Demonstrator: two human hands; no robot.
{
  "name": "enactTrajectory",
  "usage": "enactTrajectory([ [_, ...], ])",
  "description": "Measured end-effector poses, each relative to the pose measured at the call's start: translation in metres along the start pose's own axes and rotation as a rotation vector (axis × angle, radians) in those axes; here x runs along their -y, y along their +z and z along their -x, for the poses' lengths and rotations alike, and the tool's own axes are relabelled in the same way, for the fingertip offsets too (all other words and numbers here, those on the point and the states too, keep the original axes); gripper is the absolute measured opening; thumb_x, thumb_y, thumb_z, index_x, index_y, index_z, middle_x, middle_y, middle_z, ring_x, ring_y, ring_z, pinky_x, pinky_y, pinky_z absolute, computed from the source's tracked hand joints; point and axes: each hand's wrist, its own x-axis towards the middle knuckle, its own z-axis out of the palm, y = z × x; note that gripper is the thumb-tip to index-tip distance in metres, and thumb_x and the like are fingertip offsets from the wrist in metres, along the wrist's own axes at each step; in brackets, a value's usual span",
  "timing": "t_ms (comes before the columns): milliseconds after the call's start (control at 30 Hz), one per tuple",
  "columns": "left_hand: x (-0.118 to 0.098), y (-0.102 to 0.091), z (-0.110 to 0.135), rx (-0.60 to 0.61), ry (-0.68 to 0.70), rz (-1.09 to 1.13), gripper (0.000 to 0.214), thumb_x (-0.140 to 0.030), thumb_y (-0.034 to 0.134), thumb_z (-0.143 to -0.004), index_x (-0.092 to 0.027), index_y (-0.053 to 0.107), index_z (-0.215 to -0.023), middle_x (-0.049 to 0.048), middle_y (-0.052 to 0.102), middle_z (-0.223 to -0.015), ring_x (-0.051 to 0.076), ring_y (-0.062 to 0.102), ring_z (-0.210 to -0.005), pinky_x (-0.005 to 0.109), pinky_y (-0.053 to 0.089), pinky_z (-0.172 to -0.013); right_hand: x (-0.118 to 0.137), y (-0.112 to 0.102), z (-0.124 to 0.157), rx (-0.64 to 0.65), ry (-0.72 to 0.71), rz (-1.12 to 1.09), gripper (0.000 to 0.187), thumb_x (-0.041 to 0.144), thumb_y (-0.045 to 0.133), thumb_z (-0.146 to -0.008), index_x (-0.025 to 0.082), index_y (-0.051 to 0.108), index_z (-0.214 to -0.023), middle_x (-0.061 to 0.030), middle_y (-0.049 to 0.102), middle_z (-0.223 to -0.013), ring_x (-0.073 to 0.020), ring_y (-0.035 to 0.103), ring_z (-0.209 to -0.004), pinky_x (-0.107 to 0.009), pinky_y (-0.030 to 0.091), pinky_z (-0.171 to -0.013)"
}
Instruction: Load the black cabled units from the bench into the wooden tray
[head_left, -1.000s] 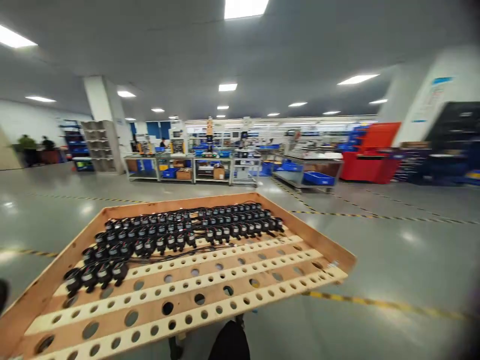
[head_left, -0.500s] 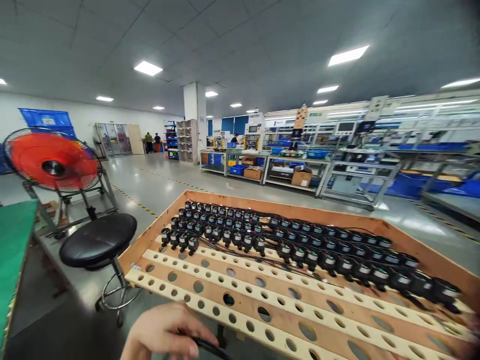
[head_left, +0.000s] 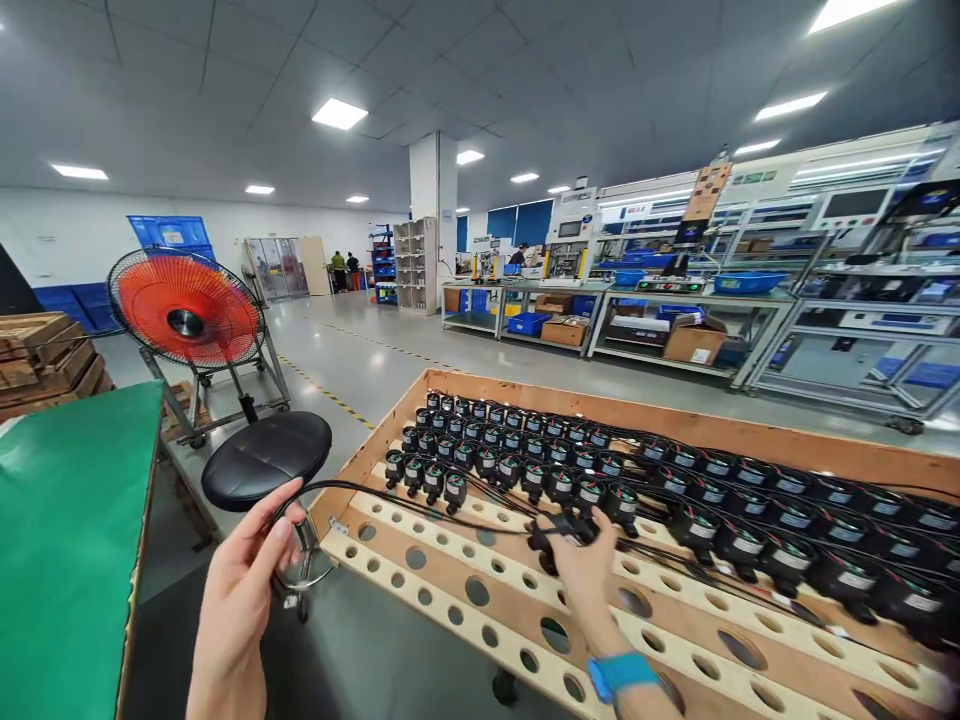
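My left hand is raised at the tray's near left corner, pinching a black cable between thumb and fingers. The cable stretches right over the tray toward my right hand, which wears a blue wristband. My right fingers are wrapped round a black cylindrical device, tilted on its side and partly hidden by the hand. Beneath lies a wooden tray with rows of round holes. Several similar black devices stand upright in its rows, with wires showing in their open tops and cables lying between them.
A black round stool stands beyond my left hand, with an orange fan behind it. A green-topped table is at the left. Workbenches with machines and boxes line the far right. People stand far back.
My view has turned right to left, so the tray appears shifted right. My left hand has risen with the cable. My right hand has come into view over the tray, holding the black device.
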Motion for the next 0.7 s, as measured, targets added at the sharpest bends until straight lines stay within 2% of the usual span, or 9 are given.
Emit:
enactTrajectory([
  [67, 0.000, -0.006, 0.006, -0.118, 0.046, 0.002, 0.048, -0.043, 0.082, -0.077, -0.025, 0.073, -0.121, 0.0041, 0.068, -0.094, 0.008, 0.047, -0.059, 0.019, 0.045, -0.052, 0.022, 0.032, -0.009, -0.031, 0.072, -0.039, 0.080, 0.054, 0.050, -0.090, 0.015, 0.012, -0.149, -0.0240, 0.050, -0.130, -0.0366, 0.053, -0.126, -0.044, 0.050, -0.101],
  [133, 0.007, -0.014, 0.013, -0.222, 0.060, 0.028, 0.048, -0.043, 0.084, -0.074, -0.025, 0.075, -0.118, 0.0042, 0.069, -0.094, 0.008, 0.047, -0.059, 0.019, 0.046, -0.051, 0.038, 0.056, -0.012, -0.034, 0.115, -0.044, 0.080, 0.056, 0.058, -0.086, 0.018, 0.023, -0.148, -0.0221, 0.052, -0.122, -0.0399, 0.054, -0.120, -0.048, 0.052, -0.093],
  [233, 0.023, -0.027, 0.019, -0.312, 0.013, 0.028, 0.048, -0.045, 0.087, -0.070, -0.025, 0.077, -0.112, 0.0038, 0.069, -0.092, 0.009, 0.050, -0.061, 0.018, 0.046, -0.050, 0.054, 0.081, -0.013, -0.046, 0.136, -0.018, 0.082, 0.058, 0.060, -0.085, 0.023, 0.026, -0.150, -0.0217, 0.048, -0.123, -0.0425, 0.053, -0.117, -0.053, 0.048, -0.094],
  [367, 0.039, -0.032, 0.015, -0.341, -0.082, 0.000, 0.050, -0.045, 0.088, -0.068, -0.025, 0.077, -0.113, 0.0031, 0.070, -0.091, 0.009, 0.051, -0.063, 0.017, 0.047, -0.051, 0.067, 0.103, -0.017, -0.071, 0.112, 0.045, 0.078, 0.055, 0.059, -0.087, 0.024, 0.026, -0.151, -0.0238, 0.035, -0.135, -0.0446, 0.043, -0.127, -0.056, 0.040, -0.102],
  [533, 0.045, -0.025, 0.009, -0.354, -0.106, 0.004, 0.048, -0.044, 0.089, -0.067, -0.026, 0.077, -0.111, 0.0024, 0.071, -0.090, 0.009, 0.052, -0.064, 0.016, 0.047, -0.051, 0.075, 0.111, -0.017, -0.028, 0.072, 0.148, 0.067, 0.046, 0.062, -0.088, 0.025, 0.035, -0.145, -0.0234, 0.027, -0.139, -0.0463, 0.038, -0.130, -0.056, 0.038, -0.102],
  [700, 0.055, -0.022, 0.001, -0.293, -0.119, -0.043, 0.047, -0.043, 0.087, -0.070, -0.026, 0.077, -0.113, 0.0017, 0.071, -0.093, 0.007, 0.050, -0.063, 0.014, 0.047, -0.054, 0.071, 0.093, -0.020, 0.140, -0.081, 0.266, 0.063, 0.044, 0.066, -0.087, 0.028, 0.039, -0.142, -0.0207, 0.027, -0.138, -0.0432, 0.042, -0.129, -0.048, 0.045, -0.094],
])
